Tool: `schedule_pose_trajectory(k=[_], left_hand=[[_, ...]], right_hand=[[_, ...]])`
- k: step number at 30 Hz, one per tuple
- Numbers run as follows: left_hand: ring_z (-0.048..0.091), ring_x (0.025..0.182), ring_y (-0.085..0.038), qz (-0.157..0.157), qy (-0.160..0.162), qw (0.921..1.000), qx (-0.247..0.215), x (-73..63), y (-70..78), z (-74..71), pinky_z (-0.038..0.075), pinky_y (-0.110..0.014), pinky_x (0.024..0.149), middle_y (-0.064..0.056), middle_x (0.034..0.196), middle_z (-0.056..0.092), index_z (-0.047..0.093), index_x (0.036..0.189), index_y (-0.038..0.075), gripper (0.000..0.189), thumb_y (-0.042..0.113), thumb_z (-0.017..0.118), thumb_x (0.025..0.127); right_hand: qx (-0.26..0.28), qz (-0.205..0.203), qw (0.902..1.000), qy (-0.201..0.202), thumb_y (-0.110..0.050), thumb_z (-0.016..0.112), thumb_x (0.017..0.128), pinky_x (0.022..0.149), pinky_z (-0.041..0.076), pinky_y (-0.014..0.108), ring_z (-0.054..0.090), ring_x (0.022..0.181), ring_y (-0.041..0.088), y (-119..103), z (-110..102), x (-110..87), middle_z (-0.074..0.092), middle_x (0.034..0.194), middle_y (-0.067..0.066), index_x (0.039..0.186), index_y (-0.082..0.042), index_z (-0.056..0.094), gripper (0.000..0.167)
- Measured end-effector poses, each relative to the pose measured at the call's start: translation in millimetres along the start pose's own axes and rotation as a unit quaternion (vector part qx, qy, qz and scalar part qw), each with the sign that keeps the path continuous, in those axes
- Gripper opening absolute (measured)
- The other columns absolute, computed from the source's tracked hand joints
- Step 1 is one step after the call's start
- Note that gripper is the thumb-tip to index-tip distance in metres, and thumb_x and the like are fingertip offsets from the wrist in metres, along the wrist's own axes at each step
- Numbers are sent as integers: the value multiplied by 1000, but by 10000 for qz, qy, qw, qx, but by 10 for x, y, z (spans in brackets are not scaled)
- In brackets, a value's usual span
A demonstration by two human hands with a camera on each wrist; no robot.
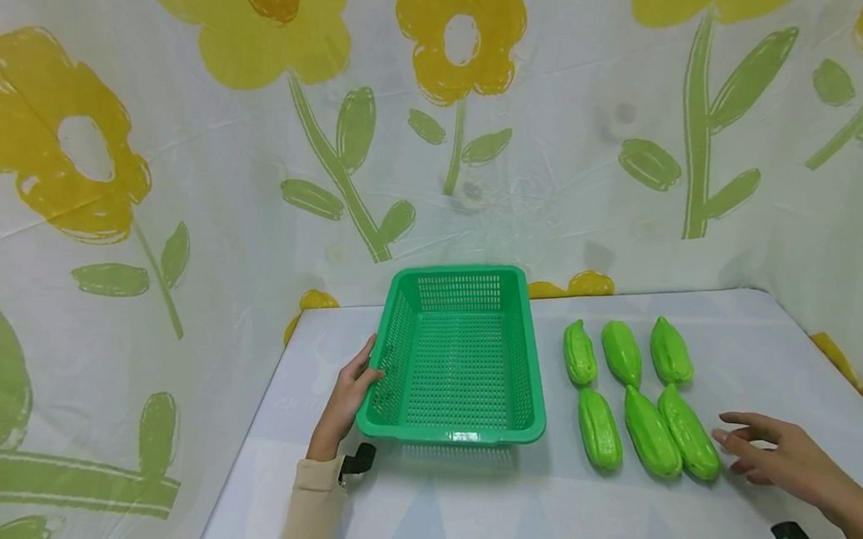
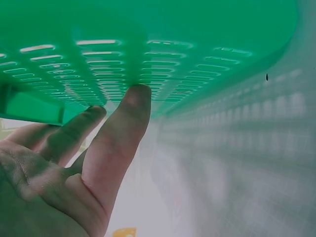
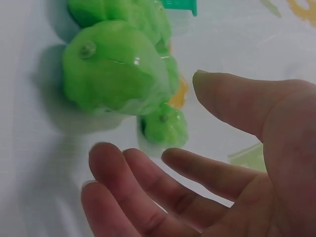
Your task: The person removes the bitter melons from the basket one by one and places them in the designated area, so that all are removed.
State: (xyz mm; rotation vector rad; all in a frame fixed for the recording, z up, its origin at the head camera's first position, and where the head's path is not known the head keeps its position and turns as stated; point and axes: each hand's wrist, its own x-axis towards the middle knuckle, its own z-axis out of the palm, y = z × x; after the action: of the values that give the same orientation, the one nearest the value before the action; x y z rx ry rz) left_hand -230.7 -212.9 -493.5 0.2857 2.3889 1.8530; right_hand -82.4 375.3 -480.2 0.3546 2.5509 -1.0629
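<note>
A green slotted plastic basket (image 1: 449,368) stands in the middle of the table with nothing inside. My left hand (image 1: 349,400) grips its left side. In the left wrist view the fingers of that hand (image 2: 94,148) press the outer slotted wall (image 2: 182,54) beneath the rim. Several bright green, ridged, elongated vegetables lie in two rows to the right of the basket; their exact kind cannot be told. Beside the rightmost front vegetable (image 1: 689,435) my right hand (image 1: 778,454) hovers with loose fingers, holding nothing. The right wrist view shows that vegetable's rounded end (image 3: 116,69) just beyond the fingertips.
Among the other vegetables are a front left one (image 1: 599,429) and a back right one (image 1: 670,353). A white tabletop (image 1: 554,511) lies under everything. Cloth with printed yellow flowers (image 1: 561,193) hangs behind and at both sides.
</note>
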Motion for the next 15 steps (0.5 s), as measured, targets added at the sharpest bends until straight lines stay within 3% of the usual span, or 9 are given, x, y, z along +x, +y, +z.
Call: schedule_pose_trajectory(k=[8,15], left_hand=[[19,161,-34,-72,54,9999,56,-20,-19,-42,22,-60,127,-9,172,24,24,166,24,70,17,53,102],[43,149,-42,55,322,9991,280,-51,4,-119,39,-64,117,-18,164,40,26,166,27,67,35,56,106]], right_hand=[[-55,-276,9992,299,-53,49,106,74,63,32,74,93,20,-79,-65,26,64,128,33,151,15,36,83],[-230,-637,9950,733,-50,51,106,73,64,33,74,93,24,-249,-73,19,63,126,36,149,14,40,78]])
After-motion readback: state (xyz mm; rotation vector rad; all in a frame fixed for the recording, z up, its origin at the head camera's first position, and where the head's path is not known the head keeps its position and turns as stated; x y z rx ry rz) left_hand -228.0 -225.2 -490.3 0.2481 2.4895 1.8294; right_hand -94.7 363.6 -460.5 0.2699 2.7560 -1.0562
